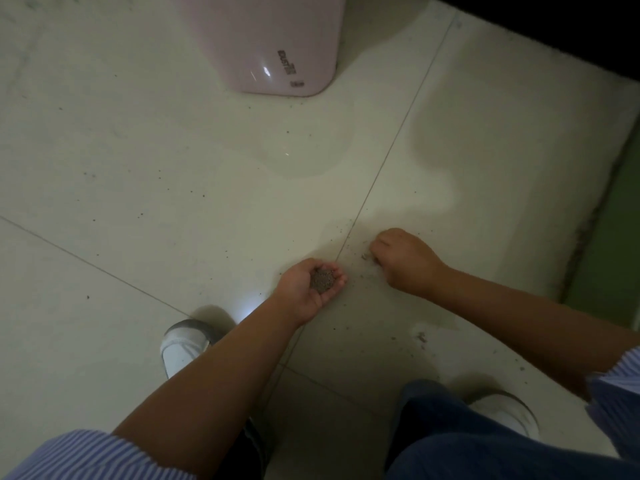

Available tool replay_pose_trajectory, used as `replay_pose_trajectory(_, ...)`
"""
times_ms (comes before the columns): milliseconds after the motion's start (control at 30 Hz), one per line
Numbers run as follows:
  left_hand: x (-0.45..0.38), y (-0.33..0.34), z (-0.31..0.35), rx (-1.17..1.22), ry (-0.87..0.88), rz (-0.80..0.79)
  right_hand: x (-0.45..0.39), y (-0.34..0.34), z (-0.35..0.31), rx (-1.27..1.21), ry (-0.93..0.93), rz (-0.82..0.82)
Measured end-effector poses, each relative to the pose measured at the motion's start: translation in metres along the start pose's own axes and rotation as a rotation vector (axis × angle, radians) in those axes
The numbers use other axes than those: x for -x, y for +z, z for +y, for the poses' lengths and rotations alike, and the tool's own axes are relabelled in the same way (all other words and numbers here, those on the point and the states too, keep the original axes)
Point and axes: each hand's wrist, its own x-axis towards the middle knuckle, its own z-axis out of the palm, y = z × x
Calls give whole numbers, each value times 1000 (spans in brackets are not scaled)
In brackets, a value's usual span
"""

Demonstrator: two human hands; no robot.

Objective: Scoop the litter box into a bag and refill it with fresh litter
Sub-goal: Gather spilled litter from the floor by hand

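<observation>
Late cleanup, seemingly: left hand (313, 289) cupped litter (323, 280); right hand (403, 259) pinched at grains (365, 255) beside it; box, bag unseen.

We cup a small heap of grey litter (323, 279) in our upturned left hand (309, 289). Our right hand (403, 259) rests knuckles-up on the tiled floor (156, 188), fingertips curled among scattered grains. A pink container (277, 43) stands well ahead of us.
</observation>
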Motion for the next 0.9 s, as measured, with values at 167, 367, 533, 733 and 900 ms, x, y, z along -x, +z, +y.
replay_pose_trajectory(167, 1, 7, -4, -31, -15, -54, 12, -5, -31, -291, 21, 88)
replay_pose_trajectory(367, -2, 0, -3, -5, -22, -3, 9, -2, 5, -74, 25, 13)
replay_pose_trajectory(533, -4, -5, 4, 0, 19, 7, 2, 10, 9, -8, -120, -141)
replay_pose_trajectory(733, -5, -5, 4, 22, 42, 26, 11, 11, 29, -69, -79, -253)
replay_pose_trajectory(900, -8, -5, 4, 17, 38, 26, -2, -3, 14, 4, -159, -239)
